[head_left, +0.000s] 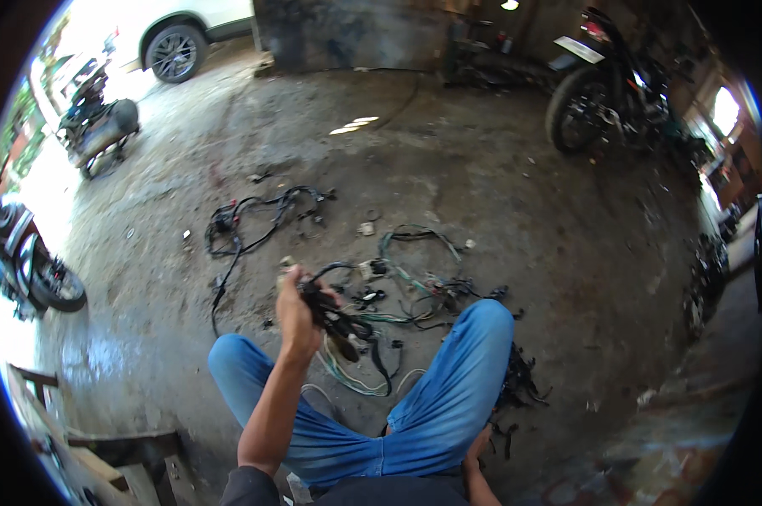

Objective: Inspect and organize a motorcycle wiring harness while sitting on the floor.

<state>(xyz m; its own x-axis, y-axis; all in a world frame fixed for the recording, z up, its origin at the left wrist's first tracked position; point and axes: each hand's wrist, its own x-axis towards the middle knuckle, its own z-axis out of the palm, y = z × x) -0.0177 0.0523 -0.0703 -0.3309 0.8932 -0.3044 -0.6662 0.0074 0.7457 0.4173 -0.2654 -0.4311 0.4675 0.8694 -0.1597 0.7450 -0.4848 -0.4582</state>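
Gripping black wire bundle [337,327] in curled L hand [293,308], wrapped round its upper end, approx. 1 o'clock from L knee [233,358]. Sticks out of that grip twd. 5 o'clock, w/ long axis approx. 11-to-5, i.e. slanting back twd. lap [372,455]. Much nearer L hand than R hand [478,449], in fact touching L only. From R hand, lies at approx. 10 o'clock, well apart, w/ R thigh [453,392] betw. Can't tell R hand's state (spread or pinching), b/c mostly hidden at outer side of R thigh; can see black wire scraps [520,377] near it, approx. 1 o'clock. From L hand, see pale connector [371,270] at 2 o'clock, wire tangle [436,295] at 3, looped black harness [238,226] at 11, on floor [600,295]. Can't tell if joined to bundle, esp. re: connector & tangle.
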